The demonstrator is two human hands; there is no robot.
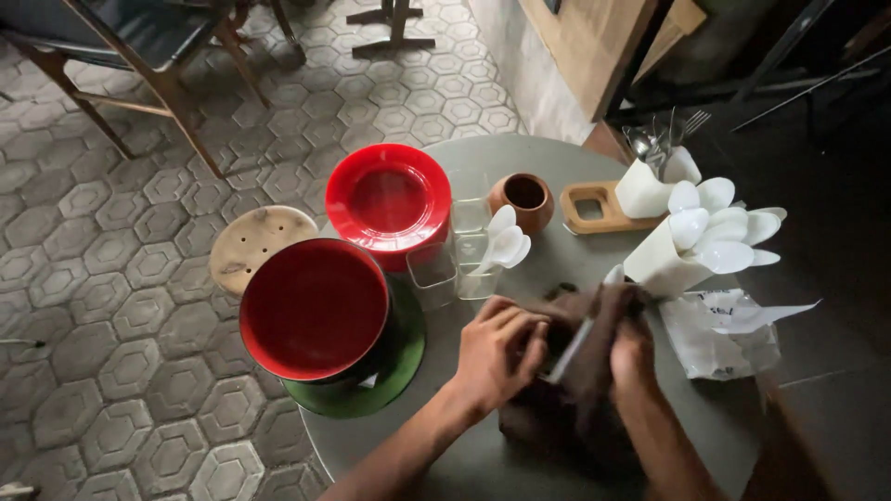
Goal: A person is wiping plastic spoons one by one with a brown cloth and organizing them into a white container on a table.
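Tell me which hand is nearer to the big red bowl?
Left. The left hand is just right of the big red bowl, on the dark cloth. The right hand is farther right, behind the cloth.

The floor (111,278) is paved with grey hexagonal tiles, each stamped with a smaller hexagon, running from the lower left up to the far edge. A wooden chair (139,56) with a dark seat stands on it at the upper left, well away from the fingers, and the foot of another stand (394,28) shows at the top. A small round wooden stool (255,243) sits just beside the round grey surface (557,158), left of the fingers. Beyond them, a pale wall base (520,56) meets a light wooden panel (594,46). The right side lies in deep shadow; light is dim and soft.
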